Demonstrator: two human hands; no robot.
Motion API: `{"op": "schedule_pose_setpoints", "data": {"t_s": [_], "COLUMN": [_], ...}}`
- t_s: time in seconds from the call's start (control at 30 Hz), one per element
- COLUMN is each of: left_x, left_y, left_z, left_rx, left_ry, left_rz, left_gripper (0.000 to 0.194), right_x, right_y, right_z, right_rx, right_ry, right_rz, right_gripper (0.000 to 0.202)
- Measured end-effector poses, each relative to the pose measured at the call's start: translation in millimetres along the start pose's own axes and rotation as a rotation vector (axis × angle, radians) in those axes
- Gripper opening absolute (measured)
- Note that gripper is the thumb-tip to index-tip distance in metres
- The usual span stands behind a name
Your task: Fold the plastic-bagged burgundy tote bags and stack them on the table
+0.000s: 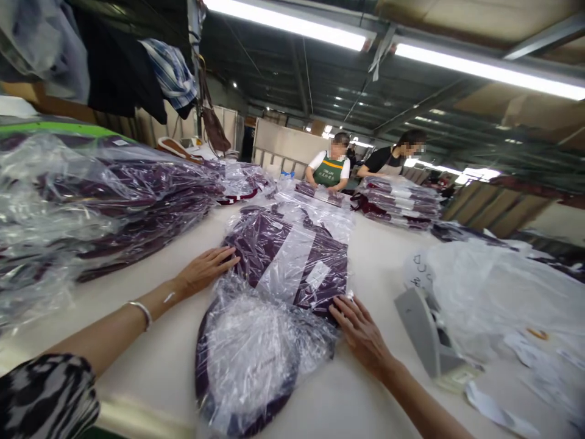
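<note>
Purple bagged clothing (304, 294) lies between one left hand (205, 269) and one right hand (363, 338), both touching it, unclenched.

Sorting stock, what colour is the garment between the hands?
The garment is dark purple, clearest in the head view.

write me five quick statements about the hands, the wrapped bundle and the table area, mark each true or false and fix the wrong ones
1. The bare left hand touches the dark purple bundle wrapped in clear plastic. True.
2. The bare right hand grips a pair of scissors. False: its fingers rest at the bundle's edge.
3. The thin silvery bangle is on the right wrist. False: it is on the left.
4. A person in a green apron is at the far side of the white tabletop. True.
5. The white rectangular label is nearer the left hand. False: it is nearer the right.
</note>
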State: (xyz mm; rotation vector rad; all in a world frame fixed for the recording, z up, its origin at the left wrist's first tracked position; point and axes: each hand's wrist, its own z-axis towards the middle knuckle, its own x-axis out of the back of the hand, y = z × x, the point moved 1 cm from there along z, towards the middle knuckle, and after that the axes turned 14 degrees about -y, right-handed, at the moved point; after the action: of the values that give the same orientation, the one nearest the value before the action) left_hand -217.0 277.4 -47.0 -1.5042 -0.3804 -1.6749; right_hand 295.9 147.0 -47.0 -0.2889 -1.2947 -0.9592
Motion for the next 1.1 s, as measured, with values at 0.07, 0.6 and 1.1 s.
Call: {"op": "schedule_pose_setpoints", "data": {"t_s": [0.07,0.6,1.1], "left_x": [-0.2,79.5,78.9], "left_y": [1,144,139], "left_z": [4,43,36], "left_rx": [0.016,0.178,-0.105], "left_ry": [-0.019,-0.355,-0.374], "left_rz": [-0.008,-0.446,-1.263], "left_gripper": [0.057,0.027,0.018], "right_x": [-1,45,22], "right_y": [3,-84,-99], "right_z": [4,163,150], "right_rx": [0.024,-0.568,-0.72], "right_ry": [0.01,-0.514,-0.494], "right_rz": [0.038,0.902,1.654], "right_gripper": [0.076,0.016,0.037]}}
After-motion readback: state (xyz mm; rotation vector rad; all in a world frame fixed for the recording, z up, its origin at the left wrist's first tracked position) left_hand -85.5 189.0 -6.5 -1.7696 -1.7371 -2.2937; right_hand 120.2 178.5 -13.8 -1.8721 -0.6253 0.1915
